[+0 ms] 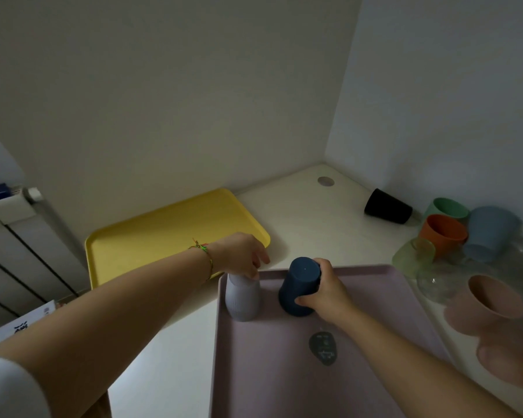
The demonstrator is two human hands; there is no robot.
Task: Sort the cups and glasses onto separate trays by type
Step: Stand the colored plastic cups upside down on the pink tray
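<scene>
A pink tray lies in front of me. On its far left corner a pale grey ribbed cup stands upside down, and my left hand holds its top with the fingertips. Beside it a dark blue cup stands upside down, tilted slightly, with my right hand wrapped around its side. A yellow tray with nothing on it lies behind to the left. At the right stand a black cup on its side, a green cup, an orange cup, a light blue cup, a pink cup, and clear glasses.
The white desk fits into a wall corner and has a grey cable hole. A radiator stands at the left. A printed box lies at the left edge. A dark sticker marks the pink tray.
</scene>
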